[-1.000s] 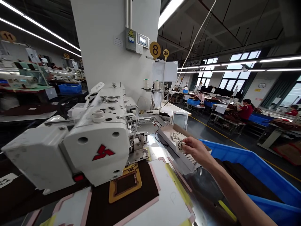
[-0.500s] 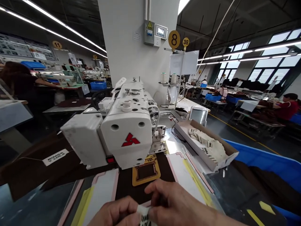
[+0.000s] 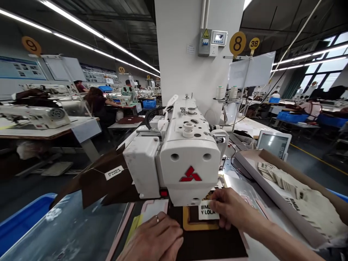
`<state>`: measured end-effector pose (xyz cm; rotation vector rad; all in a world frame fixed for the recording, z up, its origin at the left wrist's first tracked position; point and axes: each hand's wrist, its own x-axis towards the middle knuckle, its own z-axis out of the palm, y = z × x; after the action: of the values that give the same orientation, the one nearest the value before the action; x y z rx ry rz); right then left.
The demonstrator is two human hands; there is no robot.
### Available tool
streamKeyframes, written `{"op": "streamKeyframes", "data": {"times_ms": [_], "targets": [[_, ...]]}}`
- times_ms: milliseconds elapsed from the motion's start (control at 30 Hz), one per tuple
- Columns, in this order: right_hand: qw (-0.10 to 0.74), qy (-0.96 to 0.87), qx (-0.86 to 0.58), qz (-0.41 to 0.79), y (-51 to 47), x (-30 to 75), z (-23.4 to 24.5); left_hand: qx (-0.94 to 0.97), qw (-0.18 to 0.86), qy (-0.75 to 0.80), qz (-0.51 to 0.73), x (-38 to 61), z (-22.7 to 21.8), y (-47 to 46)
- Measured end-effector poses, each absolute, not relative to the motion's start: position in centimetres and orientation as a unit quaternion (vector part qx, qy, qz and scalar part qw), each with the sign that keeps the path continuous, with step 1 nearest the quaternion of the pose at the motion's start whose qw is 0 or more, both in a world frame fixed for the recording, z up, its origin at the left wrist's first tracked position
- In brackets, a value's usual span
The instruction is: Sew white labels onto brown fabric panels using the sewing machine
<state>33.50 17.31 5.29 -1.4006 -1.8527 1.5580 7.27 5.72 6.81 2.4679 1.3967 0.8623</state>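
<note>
My right hand point(image 3: 231, 209) pinches a small white label point(image 3: 208, 210) printed "BIMBA Y LOLA" and holds it over the yellow frame point(image 3: 199, 226) on the dark brown fabric point(image 3: 214, 243), just below the head of the white sewing machine point(image 3: 187, 163). My left hand point(image 3: 154, 239) lies flat on the fabric and the template at the frame's left, fingers together, a ring on one finger. It holds nothing.
A cardboard tray point(image 3: 274, 188) with several white labels stands at the right, a small screen point(image 3: 273, 144) behind it. Brown fabric pieces with a label point(image 3: 114, 172) lie left of the machine. A blue bin point(image 3: 24, 221) sits at the lower left. Other people work at tables behind.
My right hand took a label from the tray, brought it to both hands near me, and now holds it over the yellow frame. My left hand let go and rests on the fabric. My view turned left.
</note>
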Motion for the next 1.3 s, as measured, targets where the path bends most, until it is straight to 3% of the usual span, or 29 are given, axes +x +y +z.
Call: {"op": "streamKeyframes", "data": {"times_ms": [167,633,767,933,1100,1300], "targets": [[0.154,-0.697,-0.471,0.517,17.4,32.0,6.1,0.871,-0.019,0.419,0.255,7.2,7.2,6.3],[0.142,-0.789,-0.484,0.352,16.1,30.6,7.2,0.890,-0.055,0.406,0.201,7.9,6.1,7.3],[0.148,-0.813,-0.472,0.306,16.3,30.7,6.6,0.903,-0.029,0.410,0.125,8.3,7.1,7.6],[0.185,-0.856,-0.445,0.189,15.9,32.3,6.1,0.899,-0.006,0.420,0.122,8.6,8.3,7.4],[0.239,-0.937,-0.252,0.030,14.3,34.4,4.1,0.894,-0.002,0.427,0.134,8.2,7.6,7.4],[0.324,-0.911,-0.243,-0.078,13.9,34.5,1.5,0.880,0.069,0.458,0.101,8.2,7.9,7.5]]}}
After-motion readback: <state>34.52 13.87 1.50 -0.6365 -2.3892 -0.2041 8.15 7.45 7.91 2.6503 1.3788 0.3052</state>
